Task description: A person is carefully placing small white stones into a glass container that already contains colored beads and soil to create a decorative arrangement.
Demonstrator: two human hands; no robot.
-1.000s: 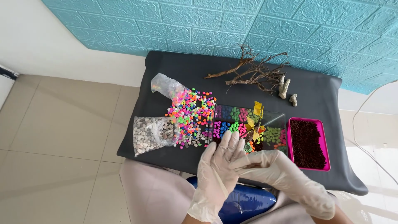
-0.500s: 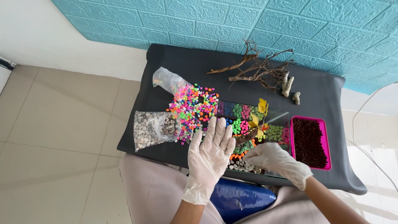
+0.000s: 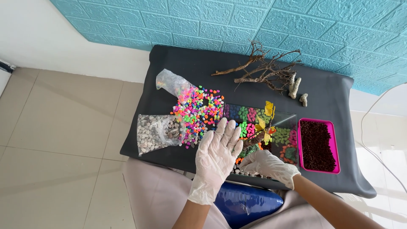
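The left hand (image 3: 217, 154) wore a white glove and was held flat, fingers spread wide and pointing up the frame, empty of any object. It hovered over the near left corner of the clear glass tank (image 3: 285, 121), which stood on the black cloth-covered table (image 3: 330, 91). The tank's long axis ran left to right across the table, parallel to the person's body.

The right hand (image 3: 268, 166), also gloved, lay lower and to the right — at the tank's near wall, fingers curled downward. Whether they closed on anything could not be told from this view. A small brown branch with yellow leaves (image 3: 263, 127) leaned inside the tank, its long axis tilted from lower left to upper right, just above the right hand and just right of the left fingertips. The right hand was the nearer of the two to the branch base.

The loose coloured pebbles (image 3: 197, 111) lay spilled from an opened clear bag directly left of the tank — beside the left hand. A bag of pale stones (image 3: 154, 133) lay further left. A pink tray of dark substrate (image 3: 318, 146) stood right of the tank, and bare driftwood (image 3: 265, 72) lay at the far edge.
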